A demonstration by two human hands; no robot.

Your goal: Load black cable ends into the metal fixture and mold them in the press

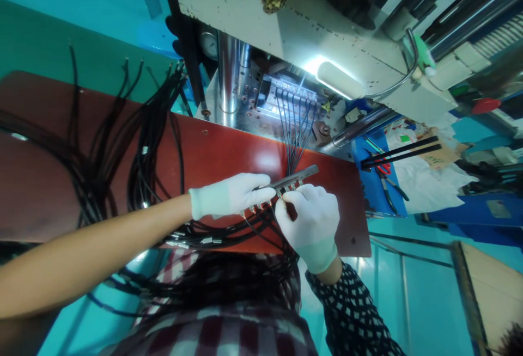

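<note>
Black cables (149, 163) lie in loose bundles across the left part of the red-brown counter (229, 152), some of their tips reaching past its far edge; more cables run along the near edge and hang over it onto the person's checked clothing (253, 329).

Right of these, over the middle of the counter and nearer its near edge than its far one, the gloved left hand (235, 196) is closed on the left part of a metal bar (300, 174), the thumb parted from the fingers and the bar between them. The bar slants, its right end pointing towards the far edge. Cable ends (258, 207) stand in a row along its near side, between the two hands.

The gloved right hand (309, 225), just right of and nearer the person than the bar, has its fingers curled, thumb and forefinger pinching one small cable end. The bar's right end sticks out bare beyond that hand's fingers.

Thin cables (291, 152) fan from behind the bar across the far edge to a block (267, 104) in the machine. Pliers (386, 190) lie beyond the counter's right end.
</note>
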